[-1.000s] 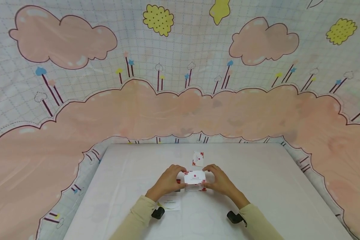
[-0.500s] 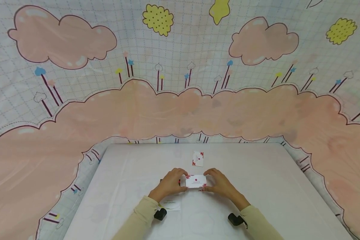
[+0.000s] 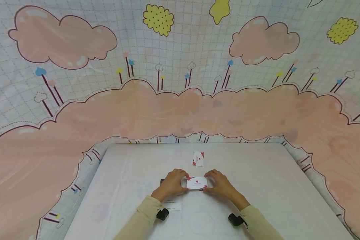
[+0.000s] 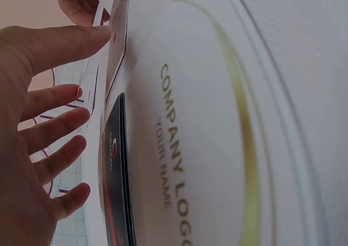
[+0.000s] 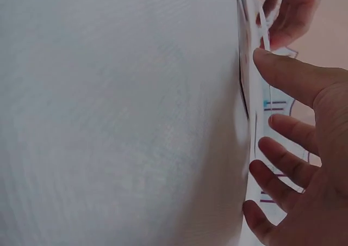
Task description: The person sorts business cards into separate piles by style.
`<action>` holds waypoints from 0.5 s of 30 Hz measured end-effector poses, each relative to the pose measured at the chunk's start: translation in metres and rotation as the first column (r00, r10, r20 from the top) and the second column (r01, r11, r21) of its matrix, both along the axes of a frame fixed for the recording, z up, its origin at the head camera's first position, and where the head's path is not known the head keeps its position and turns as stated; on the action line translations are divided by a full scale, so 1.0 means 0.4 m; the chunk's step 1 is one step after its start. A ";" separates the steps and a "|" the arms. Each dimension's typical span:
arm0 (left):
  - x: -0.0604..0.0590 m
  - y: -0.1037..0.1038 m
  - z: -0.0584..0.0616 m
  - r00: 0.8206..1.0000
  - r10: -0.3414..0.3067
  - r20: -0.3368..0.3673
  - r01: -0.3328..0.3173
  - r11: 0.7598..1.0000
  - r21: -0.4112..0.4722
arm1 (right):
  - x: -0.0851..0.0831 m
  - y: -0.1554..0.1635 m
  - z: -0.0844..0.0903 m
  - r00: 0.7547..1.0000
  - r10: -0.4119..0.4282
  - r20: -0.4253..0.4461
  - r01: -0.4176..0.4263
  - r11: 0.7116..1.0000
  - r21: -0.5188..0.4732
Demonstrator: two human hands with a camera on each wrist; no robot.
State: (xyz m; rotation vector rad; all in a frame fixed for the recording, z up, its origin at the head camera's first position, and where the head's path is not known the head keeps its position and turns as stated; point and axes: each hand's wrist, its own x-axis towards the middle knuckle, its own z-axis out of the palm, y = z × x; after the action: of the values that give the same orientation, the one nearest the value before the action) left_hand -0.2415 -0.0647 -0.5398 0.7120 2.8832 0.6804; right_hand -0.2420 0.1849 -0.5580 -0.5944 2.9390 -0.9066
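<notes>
A white business card with red flower corners (image 3: 197,183) is held level over the middle of the table. My left hand (image 3: 172,182) pinches its left end between thumb and index finger. At its right end my right hand (image 3: 221,183) pinches it the same way, seen also in the right wrist view (image 5: 304,131). Beneath it in the left wrist view lies another red-patterned card (image 4: 117,53), mostly hidden from the head view. Black business cards (image 4: 115,164) lie near my left hand, and closer to the left wrist camera is a white business card reading COMPANY LOGO (image 4: 217,126).
Farther back on the white table (image 3: 258,173) lies another red-flowered business card (image 3: 198,159), turned sideways. A printed cloth with clouds (image 3: 180,113) hangs behind and around the table. Each wrist carries a small black camera (image 3: 162,214).
Both hands have moved slightly nearer to me and to the right with the card. It now covers most of the card beneath it. The other cards stay put.
</notes>
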 end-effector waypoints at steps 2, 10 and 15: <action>-0.001 0.001 -0.003 1.000 0.002 0.009 -0.002 1.000 -0.013 | 0.000 0.000 -0.005 1.000 0.000 -0.013 0.001 1.000 0.019; -0.004 -0.002 -0.015 1.000 -0.005 -0.007 0.005 1.000 -0.029 | 0.002 -0.006 -0.014 1.000 -0.019 -0.018 0.021 0.996 0.088; -0.003 -0.003 -0.015 1.000 -0.006 -0.009 0.005 1.000 -0.030 | 0.001 -0.007 -0.018 0.999 -0.036 -0.023 0.038 0.995 0.095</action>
State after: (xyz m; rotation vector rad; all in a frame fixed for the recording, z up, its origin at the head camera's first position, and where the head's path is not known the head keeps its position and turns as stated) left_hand -0.2428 -0.0658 -0.5459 0.7207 2.8916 0.6334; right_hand -0.2416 0.1819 -0.5653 -0.5502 3.0015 -0.7617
